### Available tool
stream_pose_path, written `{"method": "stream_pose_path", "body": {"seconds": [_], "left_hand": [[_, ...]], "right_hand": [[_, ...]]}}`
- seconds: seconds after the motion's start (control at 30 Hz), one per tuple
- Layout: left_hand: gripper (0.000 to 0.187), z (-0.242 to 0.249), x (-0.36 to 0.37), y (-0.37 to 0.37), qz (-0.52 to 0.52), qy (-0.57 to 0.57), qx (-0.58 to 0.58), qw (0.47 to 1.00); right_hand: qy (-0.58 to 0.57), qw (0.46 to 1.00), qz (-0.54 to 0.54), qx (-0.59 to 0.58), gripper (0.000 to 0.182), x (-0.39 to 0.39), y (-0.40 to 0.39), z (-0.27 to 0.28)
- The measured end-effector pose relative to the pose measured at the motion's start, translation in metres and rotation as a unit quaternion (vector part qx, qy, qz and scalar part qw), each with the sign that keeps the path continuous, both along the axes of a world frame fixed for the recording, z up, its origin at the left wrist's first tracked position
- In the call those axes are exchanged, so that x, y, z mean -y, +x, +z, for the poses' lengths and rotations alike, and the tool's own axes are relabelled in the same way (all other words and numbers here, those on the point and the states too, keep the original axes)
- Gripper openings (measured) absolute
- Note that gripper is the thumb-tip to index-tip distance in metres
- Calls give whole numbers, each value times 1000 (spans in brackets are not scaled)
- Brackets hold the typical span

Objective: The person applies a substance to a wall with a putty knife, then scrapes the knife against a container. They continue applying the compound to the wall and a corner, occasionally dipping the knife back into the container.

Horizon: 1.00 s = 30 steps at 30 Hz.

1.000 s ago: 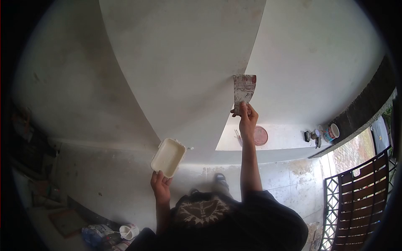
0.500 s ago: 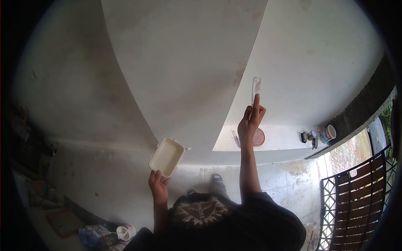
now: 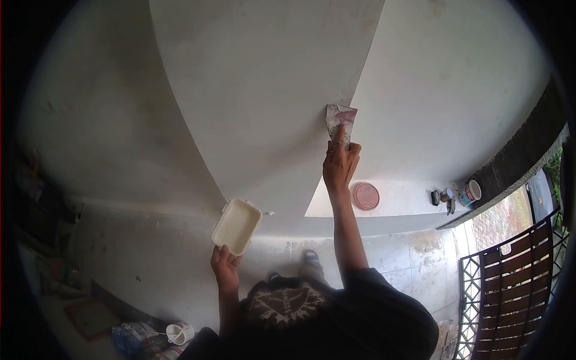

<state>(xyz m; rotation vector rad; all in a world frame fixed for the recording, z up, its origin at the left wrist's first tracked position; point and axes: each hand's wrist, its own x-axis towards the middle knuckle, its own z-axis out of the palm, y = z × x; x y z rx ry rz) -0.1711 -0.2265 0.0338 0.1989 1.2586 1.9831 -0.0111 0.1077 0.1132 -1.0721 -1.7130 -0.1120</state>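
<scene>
right hand (image 3: 339,165) fingers grip putty knife (image 3: 339,119) on wall | left hand (image 3: 224,266) fingers hold tray (image 3: 236,225)

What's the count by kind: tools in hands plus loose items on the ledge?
Putty knife, in right hand: 1
Putty tray, in left hand: 1
Round reddish lid on ledge: 1
Small containers on ledge: about 3, some too small to tell
Total: about 6

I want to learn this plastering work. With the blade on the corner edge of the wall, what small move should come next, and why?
Probably drag the stained metal putty knife down along the white wall corner. The right hand presses its blade flat against that edge, while the left hand holds the cream rectangular tray ready below.
</scene>
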Motion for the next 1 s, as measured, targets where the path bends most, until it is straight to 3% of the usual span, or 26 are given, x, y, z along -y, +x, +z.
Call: {"method": "stream_pose_path", "body": {"seconds": [0.2,0.47,0.7,0.9,1.0], "left_hand": [[50,4,-1,2,5,-7,7,1000],[50,2,2,-4,-20,-16,0,1000],[48,-1,1,-3,-20,3,13,1000],[47,-4,2,-7,-25,-4,13,1000],[46,-1,1,-6,-23,0,8,1000]], "right_hand": [[-18,999,-29,39,60,32,17,-23],[49,998,-45,5,54,25,10,43],[-38,998,-18,49,55,52,11,5],[-16,999,-21,18,57,59,19,41],[75,996,-35,12,59,50,12,62]]}}
